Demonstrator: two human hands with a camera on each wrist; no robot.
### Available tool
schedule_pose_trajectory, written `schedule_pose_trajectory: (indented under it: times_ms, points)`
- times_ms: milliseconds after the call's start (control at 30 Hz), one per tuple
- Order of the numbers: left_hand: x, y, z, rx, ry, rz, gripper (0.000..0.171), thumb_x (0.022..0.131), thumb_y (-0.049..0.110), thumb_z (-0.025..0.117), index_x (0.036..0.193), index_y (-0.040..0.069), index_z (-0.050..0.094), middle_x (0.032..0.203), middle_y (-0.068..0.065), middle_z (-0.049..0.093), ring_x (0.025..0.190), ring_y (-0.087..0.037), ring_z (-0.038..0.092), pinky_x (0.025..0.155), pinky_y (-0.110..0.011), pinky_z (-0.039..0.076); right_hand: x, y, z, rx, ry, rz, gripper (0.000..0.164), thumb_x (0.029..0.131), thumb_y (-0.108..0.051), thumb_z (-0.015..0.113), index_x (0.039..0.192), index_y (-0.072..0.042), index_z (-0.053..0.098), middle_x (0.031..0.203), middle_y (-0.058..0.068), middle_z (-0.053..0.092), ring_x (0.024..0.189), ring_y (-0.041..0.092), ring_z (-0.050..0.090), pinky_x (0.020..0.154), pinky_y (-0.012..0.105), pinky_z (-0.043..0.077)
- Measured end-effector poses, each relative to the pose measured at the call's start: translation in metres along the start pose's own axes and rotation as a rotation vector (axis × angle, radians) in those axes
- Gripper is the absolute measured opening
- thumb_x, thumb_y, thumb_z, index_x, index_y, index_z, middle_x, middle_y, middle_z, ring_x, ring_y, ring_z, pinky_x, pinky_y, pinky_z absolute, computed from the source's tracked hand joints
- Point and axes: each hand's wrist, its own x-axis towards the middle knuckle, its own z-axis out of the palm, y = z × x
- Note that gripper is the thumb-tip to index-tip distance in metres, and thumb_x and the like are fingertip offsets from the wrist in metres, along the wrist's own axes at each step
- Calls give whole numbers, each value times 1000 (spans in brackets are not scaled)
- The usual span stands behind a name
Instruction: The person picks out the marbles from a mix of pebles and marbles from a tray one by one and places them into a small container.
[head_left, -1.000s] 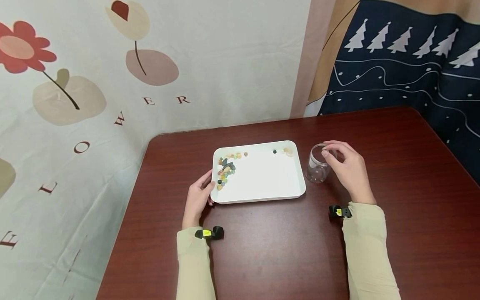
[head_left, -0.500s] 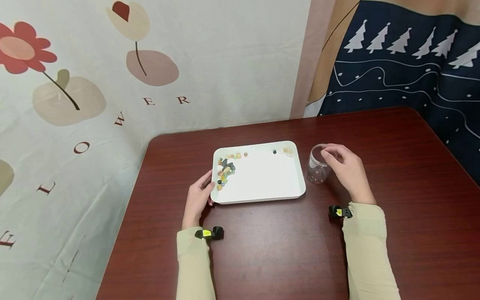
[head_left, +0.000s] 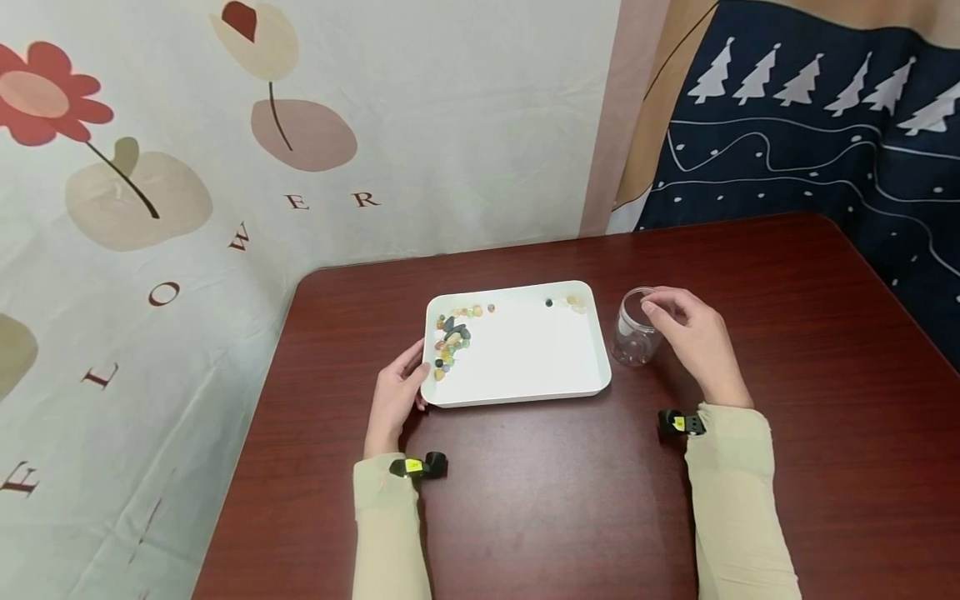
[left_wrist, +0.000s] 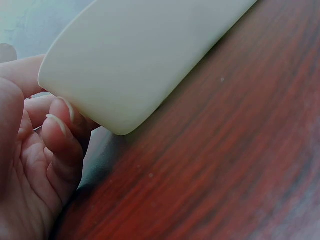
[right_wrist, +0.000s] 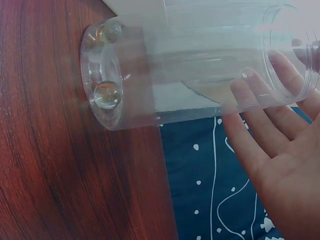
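The left hand (head_left: 395,396) grips the left edge of the white tray (head_left: 532,375), thumb on the rim. In the left wrist view, fingers (left_wrist: 62,137) curl by the corner. Dark and light pebbles (head_left: 453,335) and glass marbles line the tray's left side. To its right stands a clear jar (head_left: 633,346), upright. The right hand (head_left: 697,342) holds its rim, thumb over the mouth and other fingers along the wall. Right wrist view: fingers (right_wrist: 250,145) are fairly straight at the upper wall; a marble (right_wrist: 107,95) and others lie at the bottom.
A small dark bead (head_left: 549,303) and pale stones (head_left: 576,302) lie in the tray's far right corner. The red-brown table (head_left: 555,492) meets a flower-printed cloth (head_left: 450,125) behind. At the right hangs dark blue fabric with white trees (head_left: 795,167).
The right hand has shifted very slightly left over the jar's mouth since one second ago. The left hand, tray and jar stay where they were.
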Motion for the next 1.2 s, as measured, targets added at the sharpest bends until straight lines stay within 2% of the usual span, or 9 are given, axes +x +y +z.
schedule_pose_trajectory:
  times_ms: [833,933,1033,1133,1200]
  points:
    - [-1,1,0,-4,0,-1,39,86,20,58,124,28,54,120,1,55,36,-16,43,34,-32,43,-1,-2,-1,5,-7,-7,36,85,-43,54,112,-20,61,117,0,55,107,19,46,91,46,39]
    - [-1,2,-1,-2,-5,-10,39,86,21,58,124,29,53,120,1,55,37,-16,43,35,-32,43,0,-3,-2,7,3,-26,34,85,-41,55,113,-22,61,116,-3,55,108,16,47,91,40,40]
    - [-1,5,-1,-2,-13,-20,40,86,21,58,125,28,52,121,0,54,37,-16,43,36,-32,43,1,-5,-1,10,34,-55,33,86,-39,56,114,-23,61,115,-6,56,107,11,49,90,29,42]
    - [-5,13,-1,2,-23,-17,42,87,18,57,128,22,51,123,-5,53,37,-15,43,36,-34,43,2,-6,-1,20,73,-75,30,86,-37,57,112,-24,62,114,-8,57,105,6,51,88,20,42]
    - [-7,18,-1,12,-28,-15,43,87,17,56,129,19,49,124,-7,52,37,-14,43,37,-36,43,2,-8,0,25,103,-82,28,85,-36,57,111,-26,63,113,-9,57,104,4,50,87,20,42]
